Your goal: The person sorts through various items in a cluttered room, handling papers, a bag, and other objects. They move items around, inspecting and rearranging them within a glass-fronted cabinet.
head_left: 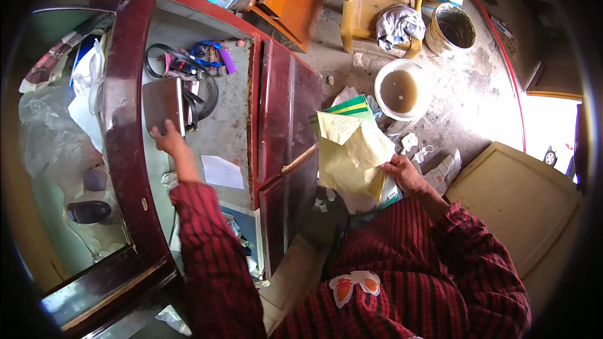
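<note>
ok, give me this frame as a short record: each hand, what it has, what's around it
left hand: reaches into the open shelf of a dark red wooden cabinet, fingers on a brown flat box
right hand: grip shut on a bundle of yellow papers, a green sheet among them
near left hand: black cords, purple tube, white paper sheet
near right hand: white bowl of murky liquid on the concrete floor, scattered scraps
sleeves: red and black striped

papers (pixel 352 150) hide right hand (pixel 402 169) fingertips; sheet markings unreadable.
</note>
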{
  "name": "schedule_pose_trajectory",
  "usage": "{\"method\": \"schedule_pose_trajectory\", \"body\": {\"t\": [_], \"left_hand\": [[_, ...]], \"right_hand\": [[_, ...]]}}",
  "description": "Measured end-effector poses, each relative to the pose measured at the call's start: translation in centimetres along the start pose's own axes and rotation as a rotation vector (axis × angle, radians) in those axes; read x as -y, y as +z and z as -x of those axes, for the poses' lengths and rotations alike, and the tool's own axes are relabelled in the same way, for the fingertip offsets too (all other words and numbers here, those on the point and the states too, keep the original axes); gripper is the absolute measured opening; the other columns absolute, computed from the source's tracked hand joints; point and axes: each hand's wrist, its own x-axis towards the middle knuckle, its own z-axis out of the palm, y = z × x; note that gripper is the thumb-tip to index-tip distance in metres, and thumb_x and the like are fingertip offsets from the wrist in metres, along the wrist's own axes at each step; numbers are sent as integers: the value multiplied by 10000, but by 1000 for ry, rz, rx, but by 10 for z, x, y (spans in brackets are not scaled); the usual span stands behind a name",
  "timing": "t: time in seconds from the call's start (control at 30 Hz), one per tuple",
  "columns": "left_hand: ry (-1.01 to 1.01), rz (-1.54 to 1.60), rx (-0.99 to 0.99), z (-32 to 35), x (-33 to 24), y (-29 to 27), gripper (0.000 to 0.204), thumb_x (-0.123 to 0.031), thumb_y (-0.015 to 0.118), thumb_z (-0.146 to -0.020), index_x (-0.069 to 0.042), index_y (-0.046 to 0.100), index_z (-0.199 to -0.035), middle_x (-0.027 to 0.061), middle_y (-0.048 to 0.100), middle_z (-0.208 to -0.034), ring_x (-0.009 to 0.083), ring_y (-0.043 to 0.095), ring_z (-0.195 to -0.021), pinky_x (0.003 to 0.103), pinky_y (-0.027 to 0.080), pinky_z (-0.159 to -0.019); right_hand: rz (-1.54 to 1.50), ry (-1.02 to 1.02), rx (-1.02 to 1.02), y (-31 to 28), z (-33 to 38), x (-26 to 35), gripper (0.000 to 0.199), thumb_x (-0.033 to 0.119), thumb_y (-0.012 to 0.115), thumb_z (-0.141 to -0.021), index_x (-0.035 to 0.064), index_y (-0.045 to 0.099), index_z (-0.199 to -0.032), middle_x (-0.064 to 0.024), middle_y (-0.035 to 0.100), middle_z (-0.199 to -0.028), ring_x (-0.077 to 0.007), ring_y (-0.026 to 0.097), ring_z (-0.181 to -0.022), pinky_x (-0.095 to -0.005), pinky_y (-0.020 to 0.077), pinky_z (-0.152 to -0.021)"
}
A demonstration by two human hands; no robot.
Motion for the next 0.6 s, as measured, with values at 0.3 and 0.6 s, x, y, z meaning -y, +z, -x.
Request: {"method": "schedule_pose_trajectory", "body": {"t": [0.3,0.6], "left_hand": [[164,-44,384,257,-6,-106,387,-146,573,-821,-38,468,-1178,110,466,-1179,264,422,-1113,387,352,-912],[45,-736,13,180,126,-283,591,-319,680,-723,-3,462,-1172,207,473,-1155,359,428,-1083,429,343,-915]], "right_hand": [[70,94,-160,6,-19,-35,183,169,561,-843,9,608,-919,0,582,-723,-82,528,-626,-245,416,-550],[463,152,-347,-68,-22,-158,378,179,629,-759,-12,538,-1073,-68,627,-856,-131,587,-712,-256,465,-576]]}}
